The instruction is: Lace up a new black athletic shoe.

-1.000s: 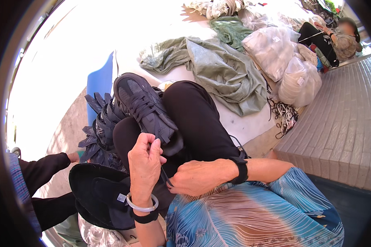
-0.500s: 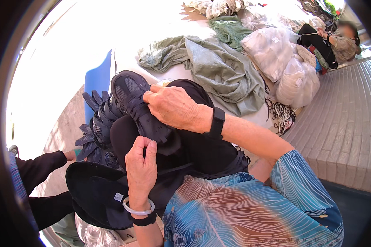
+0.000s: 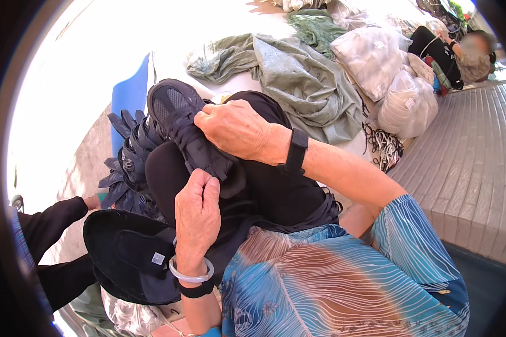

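A black sneaker (image 3: pixel 181 121) with grey mesh at the toe and dark laces (image 3: pixel 186 135) rests toe-away on my black-trousered knees. My right hand (image 3: pixel 233 129) is closed at the right edge of its lacing, fingertips pinched against the upper. Lower down, by the ankle opening, my left hand (image 3: pixel 198 210) pinches with thumb and forefinger; whatever thin thing it holds is too dark to make out. Several dark shoe uppers (image 3: pixel 132 157) are stacked to the left of the sneaker.
A black padded piece (image 3: pixel 126 255) lies left of my lap. Beyond my knees spread a grey-green tarp (image 3: pixel 303 84) and stuffed clear bags (image 3: pixel 368 62). A bundle of laces (image 3: pixel 385 149) lies by the grey paved ledge (image 3: pixel 461 168). One person sits far right; another's legs show at left.
My left hand has come up to the sneaker's ankle opening, narrowing the gap. My right hand stays by the lacing. The whole view has shifted slightly.
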`<state>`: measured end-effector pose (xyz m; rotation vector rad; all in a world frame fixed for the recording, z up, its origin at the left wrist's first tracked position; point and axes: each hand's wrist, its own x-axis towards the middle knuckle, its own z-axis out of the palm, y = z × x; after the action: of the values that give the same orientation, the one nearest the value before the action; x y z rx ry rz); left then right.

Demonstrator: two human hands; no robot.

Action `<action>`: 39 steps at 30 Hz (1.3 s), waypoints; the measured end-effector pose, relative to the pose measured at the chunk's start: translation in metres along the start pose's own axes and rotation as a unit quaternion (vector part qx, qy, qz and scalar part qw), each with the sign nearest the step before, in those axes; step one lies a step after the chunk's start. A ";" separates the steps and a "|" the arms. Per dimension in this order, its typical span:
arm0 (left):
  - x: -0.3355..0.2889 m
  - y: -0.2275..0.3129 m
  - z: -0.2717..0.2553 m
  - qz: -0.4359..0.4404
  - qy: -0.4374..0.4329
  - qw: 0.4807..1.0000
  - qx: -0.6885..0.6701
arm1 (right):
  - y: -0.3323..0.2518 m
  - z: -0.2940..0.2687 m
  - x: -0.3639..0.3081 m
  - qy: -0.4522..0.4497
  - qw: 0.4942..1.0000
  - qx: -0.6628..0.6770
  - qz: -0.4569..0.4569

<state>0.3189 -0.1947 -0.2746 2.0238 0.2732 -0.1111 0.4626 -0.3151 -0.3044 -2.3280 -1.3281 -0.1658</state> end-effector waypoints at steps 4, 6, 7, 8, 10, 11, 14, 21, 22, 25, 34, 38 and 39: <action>0.003 -0.002 -0.002 0.043 -0.004 0.999 0.026 | 0.008 0.001 0.000 -0.010 0.998 0.045 0.050; 0.001 -0.004 -0.011 -0.001 -0.024 1.000 -0.011 | 0.014 0.003 -0.004 -0.032 0.997 0.037 0.066; 0.000 -0.006 -0.016 -0.013 -0.030 0.999 -0.044 | 0.017 0.003 -0.006 -0.056 0.995 0.028 0.082; -0.002 -0.003 -0.018 -0.010 -0.029 0.999 -0.043 | 0.019 0.002 -0.006 -0.054 0.995 0.027 0.081; -0.007 0.002 -0.022 -0.066 -0.030 0.993 -0.096 | 0.020 0.001 -0.005 -0.019 0.985 0.142 0.098; -0.008 -0.003 -0.017 -0.065 -0.028 0.991 -0.115 | 0.019 0.000 -0.006 -0.011 0.981 0.162 0.104; -0.007 -0.020 -0.002 -0.008 -0.009 0.999 -0.040 | 0.000 -0.013 -0.019 0.001 0.982 0.157 0.103; -0.013 -0.004 0.005 0.013 0.007 1.000 -0.022 | -0.023 -0.011 -0.029 -0.019 0.995 0.073 0.069; -0.014 -0.002 0.006 0.031 0.018 0.999 -0.019 | -0.023 -0.008 -0.027 -0.043 0.992 0.083 0.080; -0.015 0.001 0.003 0.024 0.007 1.000 0.011 | -0.016 -0.007 -0.023 0.017 0.966 0.179 0.184; 0.034 0.001 -0.016 0.105 0.228 0.960 0.126 | 0.003 0.009 -0.001 0.015 0.978 0.144 0.154; 0.048 0.003 -0.013 0.098 0.219 0.950 0.201 | 0.009 0.014 0.002 0.052 0.975 0.159 0.145; 0.049 0.001 -0.011 0.094 0.213 0.946 0.227 | 0.012 0.016 0.002 0.059 0.968 0.186 0.156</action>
<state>0.3667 -0.1782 -0.2784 2.5122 0.3441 0.4257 0.4723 -0.3114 -0.3216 -2.1294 -0.8357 0.0437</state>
